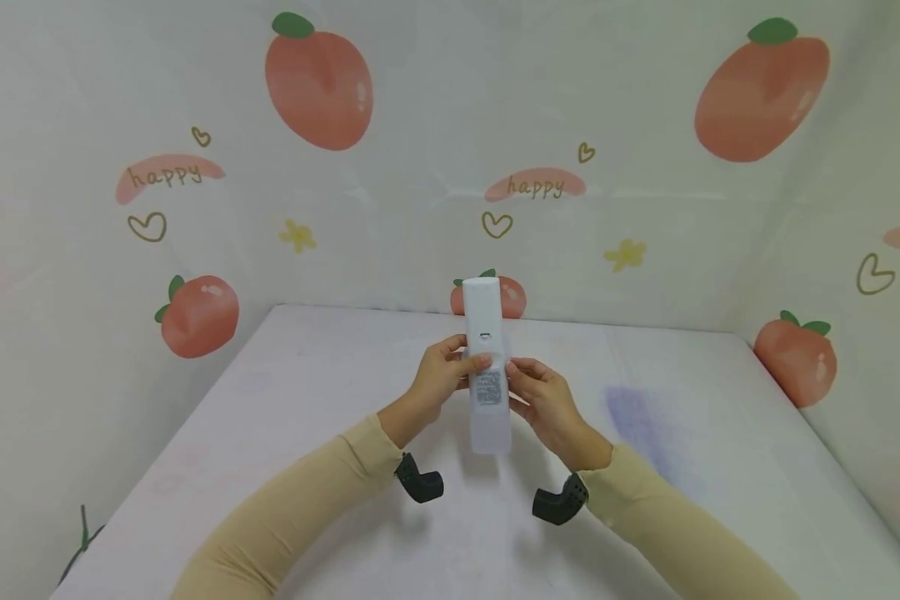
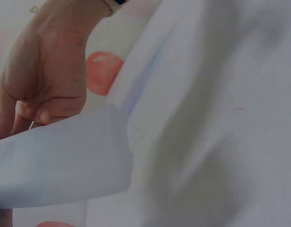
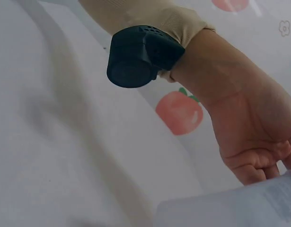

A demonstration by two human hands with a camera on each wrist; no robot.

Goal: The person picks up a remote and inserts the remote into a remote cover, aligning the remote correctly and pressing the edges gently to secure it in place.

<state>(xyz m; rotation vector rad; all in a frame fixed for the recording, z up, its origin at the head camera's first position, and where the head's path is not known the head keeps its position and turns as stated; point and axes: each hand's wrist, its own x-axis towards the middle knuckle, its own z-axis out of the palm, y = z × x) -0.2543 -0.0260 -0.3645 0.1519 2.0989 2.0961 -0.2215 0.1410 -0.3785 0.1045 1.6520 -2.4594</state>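
A long white plastic case (image 1: 483, 312) stands upright in the air above the table, with a printed label on its near face and a paler lower end. Around its left side my left hand (image 1: 437, 379) grips it, thumb across the front and fingers behind. My right hand (image 1: 546, 404) holds the right edge between bent fingers and thumb; part of those fingers is hidden by the case. In the left wrist view, the case's smooth lower end (image 2: 83, 156) points right, with the right hand (image 2: 53, 71) beyond. The right wrist view shows the left hand (image 3: 254, 123) behind the case.
A white-covered table (image 1: 307, 358) lies below, marked by a purplish patch (image 1: 637, 425) on the right. Behind it hangs a white curtain (image 1: 420, 100) printed with peaches. Black cameras (image 1: 420, 481) sit at both wrists.
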